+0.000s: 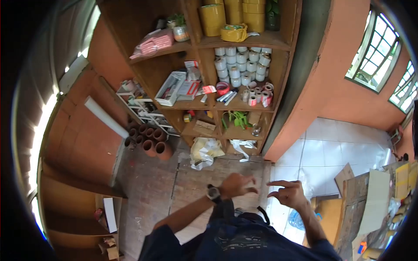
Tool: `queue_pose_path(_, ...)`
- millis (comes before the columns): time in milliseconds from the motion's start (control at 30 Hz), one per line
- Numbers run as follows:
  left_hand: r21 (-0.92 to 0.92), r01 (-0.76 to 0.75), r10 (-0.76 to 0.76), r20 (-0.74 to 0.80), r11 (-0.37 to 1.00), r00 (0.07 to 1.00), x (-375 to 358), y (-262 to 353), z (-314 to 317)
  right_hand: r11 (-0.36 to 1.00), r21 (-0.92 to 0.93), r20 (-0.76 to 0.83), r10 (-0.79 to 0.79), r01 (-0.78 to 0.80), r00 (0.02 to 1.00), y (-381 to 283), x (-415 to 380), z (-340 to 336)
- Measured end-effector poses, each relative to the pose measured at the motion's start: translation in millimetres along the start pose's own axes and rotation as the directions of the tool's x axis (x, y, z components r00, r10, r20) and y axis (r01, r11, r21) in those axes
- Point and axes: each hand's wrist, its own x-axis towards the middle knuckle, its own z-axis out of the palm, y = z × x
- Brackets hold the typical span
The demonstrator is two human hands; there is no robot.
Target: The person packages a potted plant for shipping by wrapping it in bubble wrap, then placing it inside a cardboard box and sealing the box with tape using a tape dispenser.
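My left hand, with a watch on the wrist, is raised in front of my body over the floor. Its fingers are apart and slightly curled, with nothing between them. My right hand is up beside it, thumb and index finger spread and pointing toward the left hand, also holding nothing. A gap separates the two hands. Beyond them stands a wooden shelf with white rolls, a red tape roll, pens and yellow rolls.
Clay pots stand on the floor at the left, near a white rack. A plastic bag lies at the shelf's foot. A cluttered table with cardboard is at the right, and a wooden cabinet at the lower left.
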Motion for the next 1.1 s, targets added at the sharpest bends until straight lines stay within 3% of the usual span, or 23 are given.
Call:
queue_pose_path(33,0.123,0.053,-0.062,0.067,0.991,0.996,16,-17,-13,0.998,0.067,-0.086,0.021,-0.015,0.996,-6,13,-1)
queue_pose_path(100,-0.021,-0.027,0.027,-0.021,0.999,0.999,52,-39,-36,0.988,-0.109,-0.153,0.092,-0.109,0.984,25,9,-7)
queue_pose_path(133,-0.116,-0.016,0.010,-0.052,0.993,0.999,78,-47,-61,0.941,-0.320,-0.269,0.019,-0.108,0.963,65,-10,6)
queue_pose_path(167,-0.212,-0.003,-0.013,-0.071,0.977,0.997,112,-60,-97,0.892,-0.293,-0.297,0.258,-0.345,0.919,80,-5,12)
queue_pose_path(200,-0.116,-0.103,0.075,-0.225,0.988,0.972,155,-101,-122,0.784,-0.255,-0.325,0.482,-0.566,0.814,89,4,15)
queue_pose_path(233,-0.056,-0.110,0.067,-0.502,0.992,0.862,201,-143,-139,0.803,-0.350,-0.204,0.437,-0.482,0.876,91,14,8)
queue_pose_path(267,0.065,-0.071,0.097,-0.649,0.995,0.755,249,-171,-172,0.816,-0.414,-0.183,0.358,-0.403,0.915,82,31,1)
queue_pose_path(300,0.152,0.218,-0.046,-0.711,0.964,0.702,301,-236,-183,0.837,-0.375,-0.237,0.328,-0.398,0.914,76,48,-10)
queue_pose_path(367,0.467,0.333,0.032,-0.617,0.819,0.786,379,-363,-200,0.782,-0.357,-0.433,0.347,-0.511,0.832,47,74,-38)
queue_pose_path(433,0.727,0.403,0.209,-0.592,0.557,0.779,422,-414,-206,0.655,-0.412,-0.627,0.302,-0.634,0.719,20,84,-69)
queue_pose_path(467,0.777,0.424,0.283,-0.584,0.465,0.761,428,-430,-208,0.611,-0.330,-0.714,0.337,-0.719,0.614,6,81,-79)
queue_pose_path(500,0.742,0.427,0.065,-0.531,0.517,0.845,421,-404,-220,0.560,-0.300,-0.766,0.342,-0.772,0.545,-11,81,-89)
queue_pose_path(533,0.722,0.417,-0.045,-0.473,0.552,0.880,420,-393,-229,0.473,-0.416,-0.773,0.266,-0.776,0.576,-26,77,-97)
queue_pose_path(567,0.698,0.416,-0.154,-0.408,0.583,0.900,418,-380,-240,0.423,-0.378,-0.821,0.258,-0.824,0.509,-38,67,-101)
queue_pose_path(667,0.639,0.338,-0.138,-0.342,0.691,0.929,427,-408,-236,0.132,-0.339,-0.890,0.276,-0.932,0.363,-77,42,-101)
queue_pose_path(767,0.584,0.388,-0.217,-0.343,0.713,0.914,416,-382,-256,-0.011,-0.285,-0.946,0.163,-0.958,0.280,-103,26,-89)
queue_pose_path(833,0.521,0.466,-0.281,-0.396,0.715,0.874,400,-327,-264,-0.057,-0.170,-0.981,0.101,-0.984,0.164,-116,3,-72)
queue_pose_path(867,0.481,0.390,-0.125,-0.494,0.785,0.861,388,-312,-261,0.079,-0.084,-0.992,0.086,-0.993,0.091,-113,-7,-55)
queue_pose_path(933,0.429,0.199,0.169,-0.678,0.881,0.715,350,-279,-250,0.352,0.084,-0.995,0.079,-0.932,-0.059,-96,-36,-19)
queue_pose_path(1000,0.246,-0.013,0.170,-0.631,0.969,0.757,314,-239,-229,0.610,0.343,-0.924,0.354,-0.715,-0.141,-55,-67,31)
queue_pose_path(1033,0.162,-0.156,0.223,-0.601,0.974,0.768,295,-215,-210,0.610,0.528,-0.820,0.546,-0.591,-0.170,-28,-52,59)
queue_pose_path(1067,0.072,-0.292,0.278,-0.575,0.954,0.769,274,-190,-187,0.655,0.718,-0.696,0.679,-0.235,-0.235,-1,-17,86)
queue_pose_path(1100,-0.375,-0.246,0.070,-0.426,0.894,0.902,251,-173,-151,0.594,0.803,-0.595,0.803,-0.039,-0.031,10,21,103)
